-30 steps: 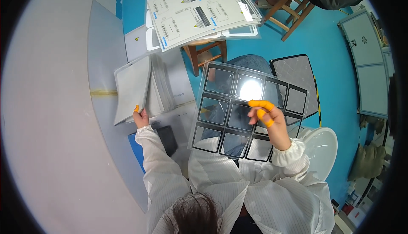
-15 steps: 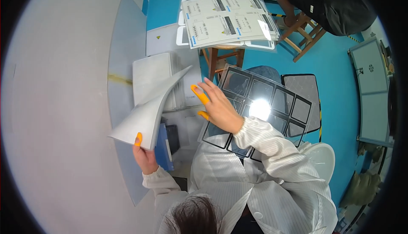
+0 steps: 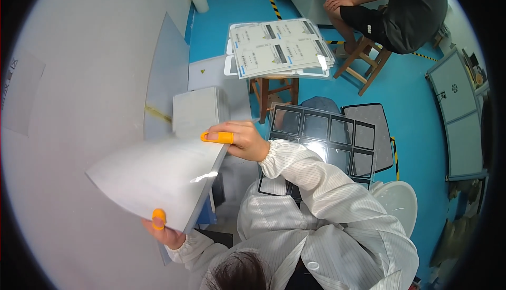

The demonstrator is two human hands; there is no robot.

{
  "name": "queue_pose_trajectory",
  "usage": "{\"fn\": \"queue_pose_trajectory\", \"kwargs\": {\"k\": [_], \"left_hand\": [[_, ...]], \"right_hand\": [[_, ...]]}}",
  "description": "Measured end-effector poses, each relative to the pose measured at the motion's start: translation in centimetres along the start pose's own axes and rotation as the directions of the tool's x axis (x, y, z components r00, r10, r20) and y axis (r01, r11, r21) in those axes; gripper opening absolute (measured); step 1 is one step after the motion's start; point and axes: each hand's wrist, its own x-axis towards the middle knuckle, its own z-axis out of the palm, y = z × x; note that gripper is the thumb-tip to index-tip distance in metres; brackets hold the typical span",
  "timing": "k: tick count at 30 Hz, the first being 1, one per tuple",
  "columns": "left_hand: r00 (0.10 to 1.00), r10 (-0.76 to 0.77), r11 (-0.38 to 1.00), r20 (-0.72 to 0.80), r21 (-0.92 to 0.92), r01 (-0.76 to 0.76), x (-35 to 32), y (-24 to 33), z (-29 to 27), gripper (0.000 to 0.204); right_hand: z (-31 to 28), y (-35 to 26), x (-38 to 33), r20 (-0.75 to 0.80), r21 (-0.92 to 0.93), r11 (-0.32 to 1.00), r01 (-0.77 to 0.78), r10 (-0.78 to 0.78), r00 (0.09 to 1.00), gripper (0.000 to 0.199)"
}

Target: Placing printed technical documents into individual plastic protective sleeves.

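A large white sheet (image 3: 158,177) is lifted in front of me, tilted. My left hand (image 3: 164,231), with an orange finger cot, grips its lower edge. My right hand (image 3: 237,138), also with an orange cot on one finger, pinches the sheet's upper right corner. Both arms are in white striped sleeves. A clear tray with dark square compartments (image 3: 327,142) lies on my lap, partly under my right forearm. A stack of white sheets (image 3: 199,112) rests on the grey work surface just beyond the lifted sheet.
A wooden stool (image 3: 274,87) carries a pile of printed white trays (image 3: 276,47). A seated person in dark clothes (image 3: 390,11) is on another stool at the far right. A white round stool seat (image 3: 398,200) is at my right. Blue floor lies all around.
My right hand left the tray and took the sheet's corner. My left hand lifted the sheet up and toward me, and it now lies flatter.
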Motion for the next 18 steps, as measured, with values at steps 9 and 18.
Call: {"fn": "queue_pose_trajectory", "kwargs": {"k": [9,18], "left_hand": [[0.823,0.542,0.784,-0.167,0.452,-0.425,9.7,-1.0,1.2,0.062],[0.94,-0.258,0.945,0.223,-0.147,0.294,4.9,-8.8,10.1,0.064]], "right_hand": [[-12.6,-9.1,9.5,-0.198,0.171,0.952,-0.255,0.286,0.937,0.019],[-24.2,-10.2,9.5,-0.298,-0.174,0.762,-0.623,0.563,0.771,0.025]]}}
